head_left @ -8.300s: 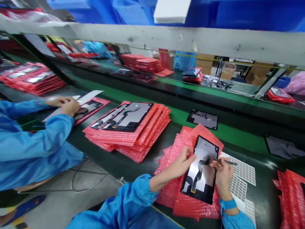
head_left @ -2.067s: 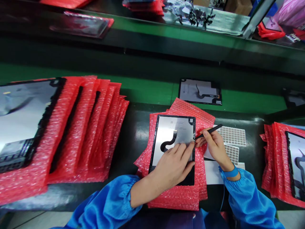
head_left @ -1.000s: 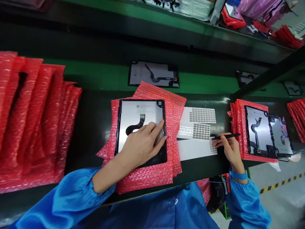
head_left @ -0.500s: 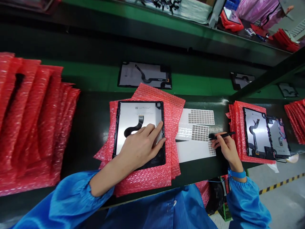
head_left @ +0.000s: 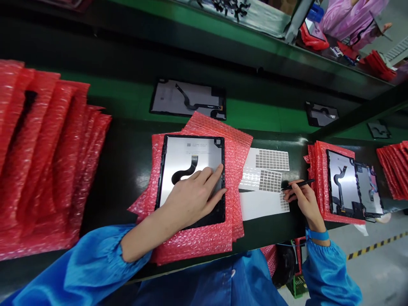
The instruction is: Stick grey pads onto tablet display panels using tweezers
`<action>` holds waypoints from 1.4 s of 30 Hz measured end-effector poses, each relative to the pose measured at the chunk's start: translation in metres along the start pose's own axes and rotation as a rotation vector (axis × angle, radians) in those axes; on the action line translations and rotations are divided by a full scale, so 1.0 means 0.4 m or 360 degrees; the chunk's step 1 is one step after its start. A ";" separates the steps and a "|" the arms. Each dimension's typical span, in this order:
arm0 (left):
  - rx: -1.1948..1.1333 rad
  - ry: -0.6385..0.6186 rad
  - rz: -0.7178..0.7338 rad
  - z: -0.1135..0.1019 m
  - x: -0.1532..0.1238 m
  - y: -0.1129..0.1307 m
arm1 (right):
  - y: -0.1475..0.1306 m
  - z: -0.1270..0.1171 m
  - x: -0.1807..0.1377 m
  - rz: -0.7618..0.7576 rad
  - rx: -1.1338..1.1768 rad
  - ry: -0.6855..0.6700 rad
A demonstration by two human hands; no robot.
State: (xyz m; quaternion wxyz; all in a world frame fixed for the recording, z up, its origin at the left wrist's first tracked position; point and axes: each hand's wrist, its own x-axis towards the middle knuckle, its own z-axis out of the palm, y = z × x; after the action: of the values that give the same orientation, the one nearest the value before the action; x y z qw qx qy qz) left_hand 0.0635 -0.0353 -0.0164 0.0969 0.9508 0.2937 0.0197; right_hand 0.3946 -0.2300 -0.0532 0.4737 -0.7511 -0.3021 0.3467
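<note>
My left hand (head_left: pixel 191 193) lies with fingers stretched out over a tablet display panel (head_left: pixel 178 148), its fingertips at the panel's right edge. A black flex cable (head_left: pixel 185 173) curves across the panel's silver back, partly under the hand. Beneath the panel is a stack of red bubble-wrap bags (head_left: pixel 204 242). To the right, my right hand (head_left: pixel 304 197) is closed around a slim black tweezers-like tool (head_left: pixel 299 184). The tool's tip meets the right side of the sheets of small grey stickers (head_left: pixel 270 180). Whether a sticker is on the tip is too small to tell.
Red bubble-wrap bags (head_left: pixel 47 170) stand piled at the left. Another display panel (head_left: pixel 188 98) lies on the green strip behind. At the right, a panel (head_left: pixel 342 182) rests on more red bags. A person in pink (head_left: pixel 341 19) is across the bench.
The view has shifted slightly, so the bench things sit a little differently in the picture. Both hands keep their places on the panel and at the sticker sheets.
</note>
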 end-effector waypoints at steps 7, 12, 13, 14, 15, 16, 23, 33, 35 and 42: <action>0.0004 -0.0016 0.0012 -0.001 -0.001 -0.002 | -0.003 -0.006 0.004 0.0002 0.0003 -0.0033; 0.0011 -0.0027 0.0010 -0.002 -0.001 0.001 | -0.003 -0.008 0.004 0.0018 0.0001 -0.0037; 0.0015 -0.0024 0.0010 -0.003 -0.001 0.002 | -0.003 -0.007 0.004 0.0022 -0.0005 -0.0038; 0.0022 -0.0021 0.0010 -0.003 -0.001 0.002 | -0.003 -0.007 0.004 0.0025 -0.0010 -0.0037; 0.0029 -0.0015 0.0010 -0.003 -0.002 0.002 | -0.003 -0.007 0.004 0.0028 -0.0014 -0.0037; 0.0037 -0.0009 0.0012 -0.003 -0.002 0.002 | -0.002 -0.007 0.004 0.0031 -0.0015 -0.0038; -0.0042 0.0046 0.0048 0.005 -0.006 -0.006 | 0.018 -0.022 0.018 0.0120 0.0192 -0.0069; -0.0315 0.0379 0.0324 -0.020 -0.107 -0.073 | -0.058 -0.042 -0.019 -0.0051 0.0370 0.0083; -0.0213 0.0349 0.0327 -0.018 -0.122 -0.072 | -0.115 0.003 -0.022 -0.0122 0.0339 0.0126; -0.0029 0.0199 0.0183 0.010 -0.116 -0.039 | -0.324 0.407 0.018 -0.0275 0.0258 -0.0228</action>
State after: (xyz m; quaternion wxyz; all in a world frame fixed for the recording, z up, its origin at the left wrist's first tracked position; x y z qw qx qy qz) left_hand 0.0168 -0.0496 -0.0226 0.0857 0.9620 0.2440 0.0871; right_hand 0.2512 -0.0948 0.0138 0.5380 -0.6550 -0.3696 0.3806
